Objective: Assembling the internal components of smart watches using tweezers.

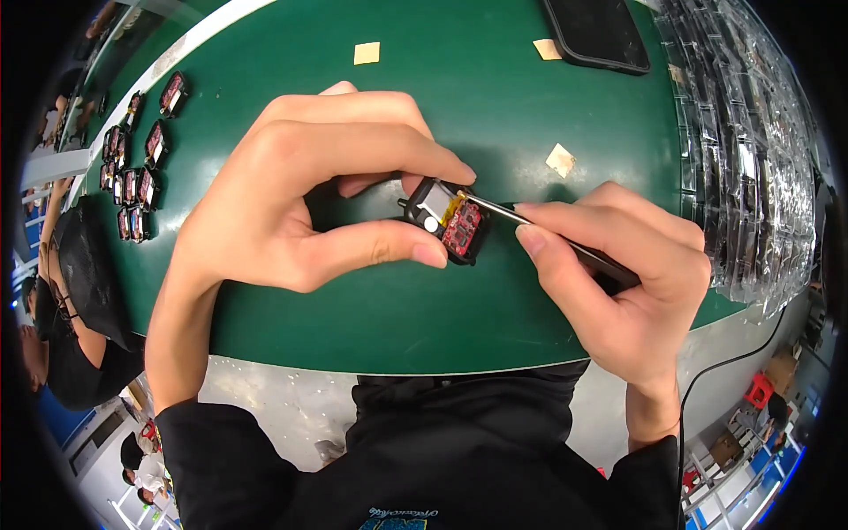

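Observation:
Between the thumb and fingers of my left hand (300, 194) is a small black device housing (444, 221), held above the green table. Its open face shows a red circuit board, a silvery block, yellow tape and a white round part. My right hand (618, 274) grips dark tweezers (565, 238) with a thin metal tip. That tip touches or nearly touches the housing's upper right edge, by the yellow tape. Whether the tip pinches any part is too small to tell.
Several similar small housings (132, 185) lie at the table's left edge. A dark phone (598, 34) rests at the back right, near small pale paper squares (560, 161). Stacked clear plastic trays (742, 150) line the right side. Other people sit beyond the left edge.

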`<state>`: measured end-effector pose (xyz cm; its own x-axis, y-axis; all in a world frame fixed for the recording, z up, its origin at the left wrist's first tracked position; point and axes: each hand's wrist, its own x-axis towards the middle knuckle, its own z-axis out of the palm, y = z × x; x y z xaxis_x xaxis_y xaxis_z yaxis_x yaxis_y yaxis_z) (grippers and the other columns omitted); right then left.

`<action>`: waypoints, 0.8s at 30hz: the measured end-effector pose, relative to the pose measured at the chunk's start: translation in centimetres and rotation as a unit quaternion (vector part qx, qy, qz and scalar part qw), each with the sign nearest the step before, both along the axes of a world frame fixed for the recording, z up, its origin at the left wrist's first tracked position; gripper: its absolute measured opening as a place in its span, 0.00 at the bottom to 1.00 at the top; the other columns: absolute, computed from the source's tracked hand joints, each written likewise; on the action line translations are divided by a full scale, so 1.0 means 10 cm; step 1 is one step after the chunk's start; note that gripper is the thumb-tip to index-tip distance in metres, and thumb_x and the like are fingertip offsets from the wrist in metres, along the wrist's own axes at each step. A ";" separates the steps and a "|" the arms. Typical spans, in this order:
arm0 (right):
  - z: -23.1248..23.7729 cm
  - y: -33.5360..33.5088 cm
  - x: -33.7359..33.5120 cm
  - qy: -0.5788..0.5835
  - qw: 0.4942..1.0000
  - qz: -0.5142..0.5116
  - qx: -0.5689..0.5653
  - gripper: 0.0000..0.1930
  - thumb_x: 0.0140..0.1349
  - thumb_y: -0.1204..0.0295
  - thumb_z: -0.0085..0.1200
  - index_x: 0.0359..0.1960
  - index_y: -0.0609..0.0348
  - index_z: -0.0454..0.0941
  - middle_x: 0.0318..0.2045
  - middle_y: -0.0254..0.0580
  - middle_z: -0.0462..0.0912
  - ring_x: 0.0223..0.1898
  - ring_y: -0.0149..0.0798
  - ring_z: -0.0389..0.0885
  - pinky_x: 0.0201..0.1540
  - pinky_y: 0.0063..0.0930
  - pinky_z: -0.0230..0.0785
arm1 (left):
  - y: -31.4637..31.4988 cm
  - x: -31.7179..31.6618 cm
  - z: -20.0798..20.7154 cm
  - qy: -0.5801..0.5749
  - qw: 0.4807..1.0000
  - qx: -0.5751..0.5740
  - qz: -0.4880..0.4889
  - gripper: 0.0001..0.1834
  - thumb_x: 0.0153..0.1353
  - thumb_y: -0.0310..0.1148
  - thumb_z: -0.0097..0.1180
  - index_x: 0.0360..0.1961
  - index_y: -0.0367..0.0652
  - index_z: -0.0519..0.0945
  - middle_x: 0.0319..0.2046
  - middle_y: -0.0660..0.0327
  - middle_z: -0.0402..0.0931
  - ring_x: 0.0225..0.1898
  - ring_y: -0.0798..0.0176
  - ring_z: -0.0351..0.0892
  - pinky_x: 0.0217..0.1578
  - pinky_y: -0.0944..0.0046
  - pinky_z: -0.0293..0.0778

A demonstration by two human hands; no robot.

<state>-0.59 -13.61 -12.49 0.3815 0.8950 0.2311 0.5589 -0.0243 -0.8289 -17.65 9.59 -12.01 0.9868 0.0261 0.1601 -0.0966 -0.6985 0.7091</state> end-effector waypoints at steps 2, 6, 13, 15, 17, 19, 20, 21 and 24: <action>0.00 0.00 0.01 -0.002 1.000 0.001 0.001 0.10 0.59 0.86 0.72 0.42 0.66 0.94 0.24 0.36 0.85 0.22 0.23 0.76 0.25 0.19 0.61 | 0.00 0.00 -0.02 -0.003 1.000 0.002 -0.006 0.34 0.45 0.49 0.84 0.50 0.37 0.93 0.35 0.61 0.85 0.25 0.68 0.68 0.33 0.65 0.62; 0.01 0.01 0.01 -0.006 1.000 -0.001 0.005 0.09 0.59 0.86 0.72 0.42 0.66 0.93 0.24 0.36 0.85 0.22 0.23 0.77 0.25 0.19 0.61 | 0.00 -0.01 -0.01 -0.010 1.000 0.007 -0.004 0.34 0.45 0.50 0.83 0.49 0.37 0.93 0.35 0.61 0.85 0.25 0.68 0.68 0.33 0.65 0.60; -0.02 0.01 0.00 -0.010 1.000 0.006 0.004 0.09 0.59 0.86 0.73 0.41 0.67 0.93 0.24 0.36 0.84 0.22 0.24 0.77 0.25 0.19 0.62 | 0.00 -0.01 -0.02 -0.009 1.000 0.014 -0.002 0.35 0.46 0.53 0.82 0.49 0.36 0.93 0.34 0.62 0.84 0.25 0.68 0.67 0.33 0.64 0.60; -0.02 0.01 0.00 -0.016 1.000 0.006 0.007 0.09 0.59 0.86 0.72 0.41 0.67 0.93 0.24 0.36 0.84 0.22 0.24 0.77 0.25 0.19 0.62 | -0.01 0.00 -0.02 -0.008 1.000 0.011 0.001 0.35 0.46 0.54 0.82 0.48 0.36 0.93 0.34 0.62 0.85 0.25 0.68 0.67 0.33 0.64 0.60; -0.02 0.01 0.00 -0.015 1.000 0.008 0.008 0.09 0.59 0.86 0.72 0.41 0.67 0.93 0.24 0.36 0.84 0.22 0.24 0.77 0.25 0.19 0.62 | -0.04 0.00 -0.01 -0.007 1.000 0.008 0.003 0.35 0.46 0.54 0.82 0.48 0.36 0.93 0.34 0.62 0.85 0.25 0.68 0.67 0.33 0.64 0.60; -0.02 0.02 0.01 -0.013 1.000 0.010 0.009 0.09 0.59 0.86 0.72 0.41 0.67 0.93 0.23 0.36 0.84 0.22 0.24 0.77 0.25 0.20 0.62 | -0.06 0.00 0.00 -0.002 1.000 0.011 0.019 0.34 0.46 0.54 0.82 0.46 0.37 0.93 0.35 0.63 0.85 0.25 0.68 0.67 0.33 0.64 0.60; -0.02 0.02 0.01 -0.013 1.000 0.011 0.007 0.08 0.59 0.86 0.72 0.41 0.67 0.93 0.23 0.36 0.84 0.22 0.24 0.76 0.24 0.20 0.61 | -0.05 0.00 0.00 -0.001 1.000 0.012 0.019 0.34 0.46 0.54 0.82 0.46 0.37 0.93 0.35 0.63 0.85 0.25 0.68 0.67 0.33 0.64 0.60; -0.02 0.02 0.01 -0.013 1.000 0.012 0.005 0.08 0.59 0.86 0.72 0.41 0.67 0.93 0.23 0.36 0.83 0.21 0.23 0.76 0.24 0.20 0.60 | -0.05 0.00 -0.01 -0.009 1.000 0.017 0.012 0.33 0.46 0.53 0.82 0.46 0.38 0.93 0.35 0.63 0.85 0.25 0.68 0.67 0.33 0.64 0.61; -0.01 0.01 0.00 -0.003 1.000 0.000 0.000 0.08 0.59 0.86 0.72 0.40 0.67 0.93 0.23 0.35 0.83 0.21 0.22 0.75 0.24 0.19 0.59 | -0.04 0.00 -0.01 -0.018 1.000 0.022 0.003 0.32 0.46 0.52 0.83 0.45 0.38 0.93 0.36 0.62 0.86 0.25 0.68 0.66 0.33 0.64 0.61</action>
